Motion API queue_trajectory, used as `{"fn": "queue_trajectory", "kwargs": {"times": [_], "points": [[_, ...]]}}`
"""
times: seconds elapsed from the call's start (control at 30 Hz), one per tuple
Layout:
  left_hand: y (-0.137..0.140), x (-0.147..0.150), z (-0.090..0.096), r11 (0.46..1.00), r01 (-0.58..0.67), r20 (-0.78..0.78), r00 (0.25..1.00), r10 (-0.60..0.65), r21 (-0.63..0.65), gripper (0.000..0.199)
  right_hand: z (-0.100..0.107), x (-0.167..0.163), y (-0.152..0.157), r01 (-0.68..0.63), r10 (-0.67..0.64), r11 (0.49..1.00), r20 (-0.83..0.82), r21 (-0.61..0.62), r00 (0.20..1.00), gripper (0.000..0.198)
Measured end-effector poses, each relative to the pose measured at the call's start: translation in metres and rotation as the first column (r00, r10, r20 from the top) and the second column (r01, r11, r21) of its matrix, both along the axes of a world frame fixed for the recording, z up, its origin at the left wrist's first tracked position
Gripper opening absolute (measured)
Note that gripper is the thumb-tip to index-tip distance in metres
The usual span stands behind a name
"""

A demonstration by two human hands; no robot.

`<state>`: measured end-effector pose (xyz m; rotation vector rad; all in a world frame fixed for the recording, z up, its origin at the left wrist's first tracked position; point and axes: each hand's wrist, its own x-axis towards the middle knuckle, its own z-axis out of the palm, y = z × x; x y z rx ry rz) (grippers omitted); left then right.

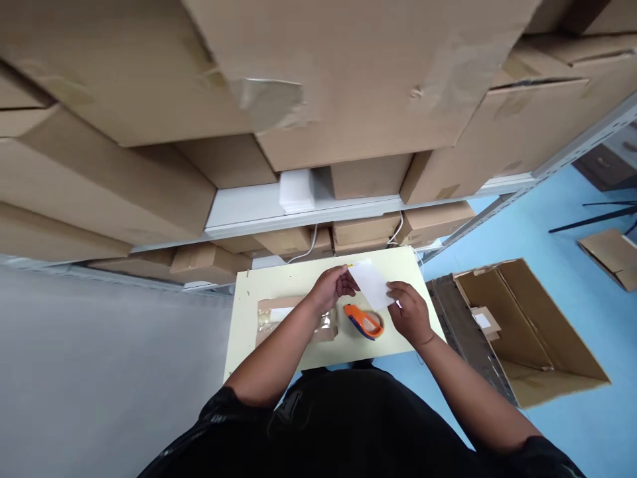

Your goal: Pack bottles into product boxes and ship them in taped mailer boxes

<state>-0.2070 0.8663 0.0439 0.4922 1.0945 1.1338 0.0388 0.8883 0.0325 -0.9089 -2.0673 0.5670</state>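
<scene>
Between my two hands a white sheet of paper (371,284), perhaps a label, is held tilted above the small table. My left hand (332,289) pinches its upper left corner, where a small yellow bit shows. My right hand (410,312) grips the opposite edge, at the lower right, between thumb and fingers. Just below the sheet lies an orange and blue tape dispenser (365,321) with a roll in it. Under my left forearm, which hides part of it, is a flat cardboard box (327,332) with shiny clear tape and a white patch on top.
The cream table (243,332) stands against a grey metal shelf (249,207) stacked with cardboard boxes (378,79). A white stack (296,191) sits on the shelf. Right of the table, a large open carton (542,318) on the blue floor holds a small labelled box (485,321).
</scene>
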Motion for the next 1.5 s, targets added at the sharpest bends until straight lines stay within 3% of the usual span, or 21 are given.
{"fn": "queue_trajectory", "kwargs": {"times": [0.17, 0.37, 0.53, 0.73, 0.77, 0.87, 0.93, 1.03, 1.1, 1.2, 1.4, 1.5], "points": [[-0.072, -0.044, 0.032, 0.984, -0.163, -0.077, 0.983, 0.169, 0.077, 0.021, 0.023, -0.049, -0.041, 0.002, -0.001, 1.000, -0.109, 0.004, 0.994, 0.020], [-0.135, -0.082, 0.035, 0.965, -0.236, -0.116, 0.962, 0.249, 0.116, 0.025, 0.045, -0.102, -0.096, -0.042, 0.032, 0.998, -0.178, -0.056, 0.984, 0.014], [-0.167, -0.113, 0.039, 0.957, -0.265, -0.140, 0.950, 0.280, 0.122, 0.039, 0.065, -0.135, -0.118, -0.124, 0.094, 0.985, -0.230, -0.120, 0.969, 0.014], [-0.193, -0.137, 0.067, 0.971, -0.213, -0.051, 0.974, 0.219, 0.109, 0.035, 0.084, -0.163, -0.120, -0.252, 0.132, 0.923, -0.375, -0.292, 0.917, 0.003], [-0.197, -0.138, 0.071, 0.967, -0.218, -0.050, 0.973, 0.226, 0.129, 0.035, 0.086, -0.167, -0.121, -0.255, 0.107, 0.909, -0.405, -0.331, 0.908, 0.007], [-0.204, -0.135, 0.078, 0.932, -0.311, -0.002, 0.948, 0.317, 0.188, 0.036, 0.089, -0.180, -0.123, -0.268, 0.020, 0.849, -0.479, -0.456, 0.878, 0.041], [-0.205, -0.129, 0.078, 0.891, -0.402, 0.055, 0.915, 0.399, 0.211, 0.037, 0.087, -0.186, -0.127, -0.337, 0.017, 0.768, -0.509, -0.544, 0.860, 0.047], [-0.204, -0.117, 0.075, 0.851, -0.478, 0.094, 0.878, 0.469, 0.217, 0.037, 0.083, -0.190, -0.134, -0.490, 0.062, 0.598, -0.573, -0.634, 0.817, 0.048], [-0.203, -0.108, 0.073, 0.843, -0.495, 0.082, 0.868, 0.489, 0.211, 0.037, 0.084, -0.191, -0.137, -0.529, 0.064, 0.551, -0.600, -0.645, 0.798, 0.051], [-0.202, -0.099, 0.071, 0.836, -0.510, 0.073, 0.859, 0.507, 0.200, 0.038, 0.092, -0.189, -0.136, -0.517, 0.051, 0.591, -0.611, -0.619, 0.790, 0.048], [-0.201, -0.084, 0.073, 0.811, -0.557, 0.107, 0.830, 0.547, 0.177, 0.036, 0.100, -0.186, -0.133, -0.579, 0.167, 0.637, -0.642, -0.509, 0.748, 0.069], [-0.201, -0.075, 0.073, 0.808, -0.564, 0.124, 0.826, 0.551, 0.167, 0.036, 0.097, -0.189, -0.134, -0.471, 0.066, 0.670, -0.586, -0.573, 0.808, 0.056]]}}
